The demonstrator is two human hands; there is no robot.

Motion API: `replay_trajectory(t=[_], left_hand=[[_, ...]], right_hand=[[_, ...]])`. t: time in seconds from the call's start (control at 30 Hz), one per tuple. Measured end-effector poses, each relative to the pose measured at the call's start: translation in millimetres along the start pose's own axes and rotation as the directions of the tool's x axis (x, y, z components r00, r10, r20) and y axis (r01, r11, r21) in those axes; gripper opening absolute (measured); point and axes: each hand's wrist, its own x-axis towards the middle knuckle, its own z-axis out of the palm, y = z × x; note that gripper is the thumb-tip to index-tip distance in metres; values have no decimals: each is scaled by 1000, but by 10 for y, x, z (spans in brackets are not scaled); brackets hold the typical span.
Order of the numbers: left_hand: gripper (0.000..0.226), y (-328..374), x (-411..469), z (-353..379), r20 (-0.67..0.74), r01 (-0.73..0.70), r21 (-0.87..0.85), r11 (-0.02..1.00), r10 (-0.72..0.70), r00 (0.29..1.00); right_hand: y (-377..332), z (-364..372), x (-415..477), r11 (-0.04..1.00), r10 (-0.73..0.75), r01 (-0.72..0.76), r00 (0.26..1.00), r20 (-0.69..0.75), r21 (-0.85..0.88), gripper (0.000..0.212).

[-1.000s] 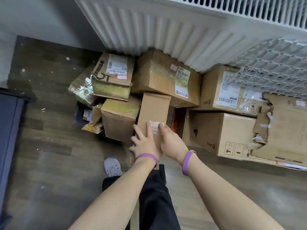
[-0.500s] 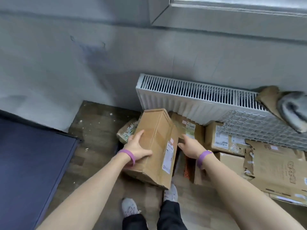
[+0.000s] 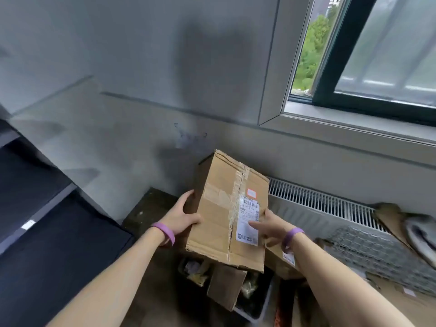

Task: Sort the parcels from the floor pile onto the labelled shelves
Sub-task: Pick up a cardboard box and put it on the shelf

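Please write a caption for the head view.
Left hand and right hand hold a taped parcel above the floor pile.

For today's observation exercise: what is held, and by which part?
A cardboard box: left hand on its left side, right hand on its right side.

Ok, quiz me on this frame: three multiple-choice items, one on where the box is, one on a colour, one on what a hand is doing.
1. Where is the cardboard box? A. On the radiator. B. In the air above the floor pile. C. On the dark shelf.
2. What colour are the wristbands? A. Green. B. Purple. C. Red.
3. What is the left hand doing? A. Gripping the box's side. B. Hanging idle. C. Pressing the window.
Answers: 1 B, the left hand and right hand carry it clear of everything; 2 B, both bands are purple; 3 A, its thumb lies on the front, fingers on the side.
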Motion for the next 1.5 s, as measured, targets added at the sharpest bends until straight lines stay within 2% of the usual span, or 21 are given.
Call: replay_trajectory(t=[0.13,0.27,0.37,0.43,0.5,0.6,0.7,0.9,1.03,1.17,1.3,1.4,1.5], left_hand=[[76,39,-83,-327,-92,55,-87,995,-63,994],[96,-18,-133,-655,-159,105,-56,993,-112,981],[85,-7,-166,-786,-226,67,-106,992,-89,970],[95,30,-222,-867,-330,20,-96,995,-51,943],[105,88,-304,-959,-404,-44,-109,993,-4,915],[102,187,-407,-1150,-481,-110,-126,986,36,876],[102,307,-472,-1364,-535,-146,-147,978,46,844],[69,466,-582,-1669,-665,-233,-101,967,108,739],[54,479,-680,-1771,-694,-263,-44,964,160,702],[56,430,-751,-1833,-711,-263,-49,963,151,686],[58,299,-834,-1891,-707,-226,-88,970,99,700],[76,108,-985,-2025,-712,-177,-123,976,37,701],[72,-167,-1218,-2231,-743,-143,-155,978,-20,669]], right_hand=[[-408,40,46,990,-141,137,980,-138,-37,60],[-797,48,-36,953,-299,276,923,-244,-123,54],[-1031,92,-125,919,-390,393,881,-267,-46,63],[-1168,133,-137,890,-432,455,861,-268,26,58],[-1330,164,-140,858,-478,512,826,-298,44,44],[-1625,190,-241,815,-519,577,771,-368,60,30],[-1923,207,-389,768,-581,641,701,-414,8,30],[-2230,312,-478,706,-644,708,645,-412,4,31],[-2340,379,-514,693,-664,721,628,-406,-19,32],[-2422,460,-546,680,-681,732,616,-396,-32,30],[-2501,597,-562,676,-690,737,622,-369,-22,30],[-2606,847,-553,673,-703,739,631,-327,-21,30],[-2751,1264,-552,666,-725,745,640,-253,-26,31]])
